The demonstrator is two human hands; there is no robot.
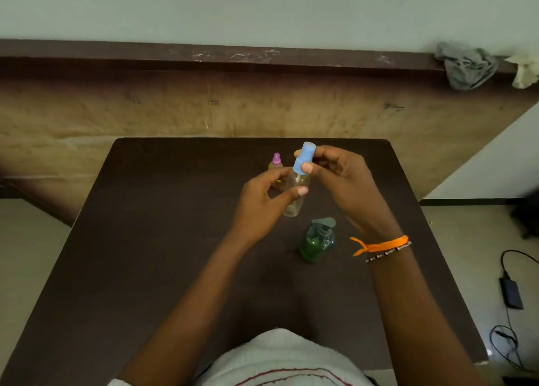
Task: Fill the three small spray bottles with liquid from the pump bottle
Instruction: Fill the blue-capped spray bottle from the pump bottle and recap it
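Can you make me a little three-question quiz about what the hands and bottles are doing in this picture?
1. True or false: the green pump bottle is lying on its side.
2. Which hand pinches the blue cap? A left hand, B right hand, C neither.
3. Fill in: the small bottle standing on the table behind the hands has a ____ top.

Key
1. False: it stands upright.
2. B. The left hand holds the clear spray bottle by its body.
3. Pink: the pink-topped bottle.
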